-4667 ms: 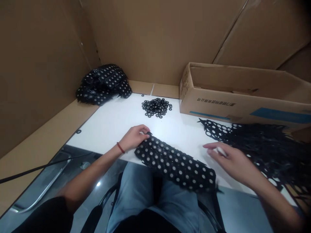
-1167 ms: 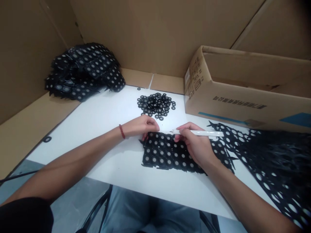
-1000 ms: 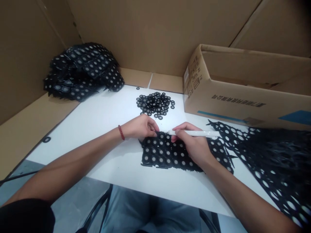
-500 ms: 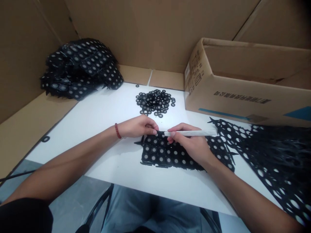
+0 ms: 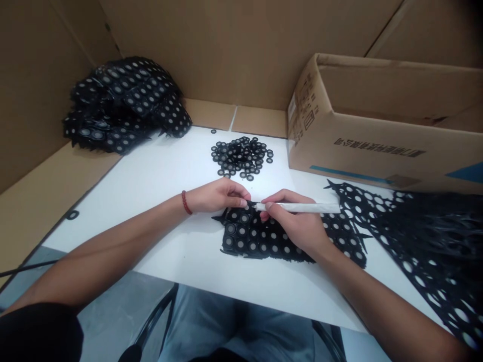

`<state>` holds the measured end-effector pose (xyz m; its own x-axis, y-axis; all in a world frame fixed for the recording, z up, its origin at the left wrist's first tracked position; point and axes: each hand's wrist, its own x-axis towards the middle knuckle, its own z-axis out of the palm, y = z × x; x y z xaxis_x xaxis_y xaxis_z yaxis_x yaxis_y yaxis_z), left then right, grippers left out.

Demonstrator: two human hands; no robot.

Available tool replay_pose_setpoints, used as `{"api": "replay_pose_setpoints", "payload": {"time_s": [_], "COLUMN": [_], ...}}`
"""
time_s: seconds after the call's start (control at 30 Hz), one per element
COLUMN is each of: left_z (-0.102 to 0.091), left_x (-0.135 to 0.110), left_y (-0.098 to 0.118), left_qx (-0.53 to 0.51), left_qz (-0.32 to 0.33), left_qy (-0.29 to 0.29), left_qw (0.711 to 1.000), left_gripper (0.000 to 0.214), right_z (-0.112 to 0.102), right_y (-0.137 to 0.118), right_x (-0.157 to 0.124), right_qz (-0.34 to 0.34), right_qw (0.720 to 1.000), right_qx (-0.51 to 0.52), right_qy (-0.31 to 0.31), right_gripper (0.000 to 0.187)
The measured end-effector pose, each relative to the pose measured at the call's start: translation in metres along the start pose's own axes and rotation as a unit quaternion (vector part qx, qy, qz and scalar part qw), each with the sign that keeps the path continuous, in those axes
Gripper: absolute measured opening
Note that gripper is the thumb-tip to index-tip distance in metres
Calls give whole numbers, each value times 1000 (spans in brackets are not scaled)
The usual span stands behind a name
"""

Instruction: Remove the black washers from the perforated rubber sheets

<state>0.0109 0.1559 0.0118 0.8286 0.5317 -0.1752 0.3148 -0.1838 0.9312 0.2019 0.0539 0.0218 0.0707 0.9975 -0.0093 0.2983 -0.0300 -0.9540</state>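
Observation:
A black rubber sheet (image 5: 264, 236) with rows of grey-centred rings lies flat on the white tabletop. My left hand (image 5: 221, 195), with a red bead bracelet at the wrist, pinches the sheet's far edge near its left corner. My right hand (image 5: 294, 221) grips a slim white pen-like tool (image 5: 302, 207) over the same edge. The tool's tip is close to my left fingertips; whether it touches the sheet I cannot tell. Beyond my hands sits a pile of loose black rings (image 5: 241, 156) with grey centres.
A heap of ringed black sheets (image 5: 128, 105) stands at the back left. Punched-out black sheet waste (image 5: 426, 236) spreads at the right, below an open cardboard box (image 5: 385, 146). Single rings lie at the left edge (image 5: 72, 215) and behind the pile. Cardboard walls (image 5: 241, 55) enclose the back.
My left fingers have shifted slightly to the right along the sheet's far edge, closer to the tool's tip. The view has moved a little; both grips stay the same.

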Motion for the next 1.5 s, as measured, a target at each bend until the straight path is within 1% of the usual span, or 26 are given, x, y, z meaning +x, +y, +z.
{"api": "replay_pose_setpoints", "payload": {"time_s": [0.13, 0.27, 0.37, 0.43, 0.5, 0.6, 0.67, 0.73, 0.83, 0.9, 1.0, 1.07, 1.2, 1.33, 1.5], "left_z": [3, 4, 2, 0, 0, 5, 12, 18, 22, 20, 17, 16, 15, 15, 14], "left_x": [1, 2, 3, 2, 1, 0, 0, 1, 4, 5, 6, 6, 6, 5, 4], "left_y": [-2, -3, -2, 0, 3, 9, 13, 15, 14, 10, 3, 0, -2, -3, -2], "left_qx": [-13, -25, -53, -72, -68, 2, 63, 114, 162, 152, 96, 67, 34, 31, 27], "left_qz": [23, 22, 17, 3, -24, -50, -60, -68, -50, -23, 20, 34, 32, 34, 33], "left_qy": [-4, -10, -2, 13, 30, 66, 94, 114, 129, 125, 116, 112, 96, 80, 87], "left_qw": [1000, 999, 998, 997, 997, 997, 992, 985, 977, 980, 988, 991, 994, 996, 995], "left_gripper": [15, 15, 14, 13, 14, 19, 24, 24, 19, 19, 21, 21, 21, 22, 22], "right_z": [3, 4, 0, -5, -11, -15, -15, -13, -13, -15, -20, -22, -20, -17, -17], "right_y": [2, 3, 6, 10, 15, 21, 23, 24, 26, 27, 28, 28, 30, 32, 29], "right_x": [0, 0, 3, 6, 9, 12, 13, 14, 15, 16, 19, 21, 21, 21, 19], "right_qz": [-1, 14, 34, 37, 27, 12, 6, -1, -14, -20, -23, -28, -38, -36, -36], "right_qw": [1000, 999, 997, 992, 990, 993, 994, 994, 994, 991, 984, 982, 983, 983, 983], "right_qx": [-23, -17, 55, 116, 140, 120, 112, 109, 111, 127, 165, 172, 161, 164, 168], "right_qy": [-12, -41, -44, -21, 7, 11, 1, -3, -9, -26, -57, -67, -81, -76, -68], "right_gripper": [9, 9, 8, 8, 8, 8, 7, 6, 5, 4, 3, 5, 8, 7, 8]}}
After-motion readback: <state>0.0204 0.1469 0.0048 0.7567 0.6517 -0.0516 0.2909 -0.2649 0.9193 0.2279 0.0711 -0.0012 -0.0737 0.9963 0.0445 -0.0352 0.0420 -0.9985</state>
